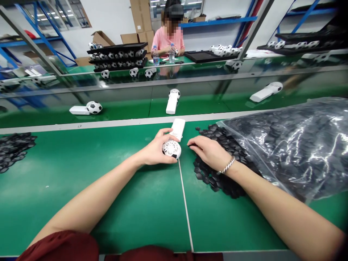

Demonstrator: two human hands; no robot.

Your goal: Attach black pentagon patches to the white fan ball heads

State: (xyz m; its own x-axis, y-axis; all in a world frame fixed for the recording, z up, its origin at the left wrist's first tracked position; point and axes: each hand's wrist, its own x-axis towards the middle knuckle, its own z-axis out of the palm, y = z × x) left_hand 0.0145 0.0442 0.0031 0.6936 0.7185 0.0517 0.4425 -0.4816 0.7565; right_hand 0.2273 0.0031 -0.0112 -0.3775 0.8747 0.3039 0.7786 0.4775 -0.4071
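Note:
My left hand (159, 148) is closed around a white handheld fan (178, 127) whose round head looks like a football. The fan's slotted face is turned up, with a black patch on its near side, and its flat white handle points away from me. To the right of it, my right hand (208, 150) is pinched shut on a small black piece (189, 145), mostly hidden by the fingertips. A pile of flat black pieces (217, 181) lies under and around that hand. The two hands are a short way apart.
A clear plastic bag (304, 145) of black pieces lies at right; another pile (15, 148) is far left. Beyond the bench edge, football fans (171, 103) lie on a green belt (130, 105). Across it sits a person in pink (174, 36) near stacked black trays (119, 56).

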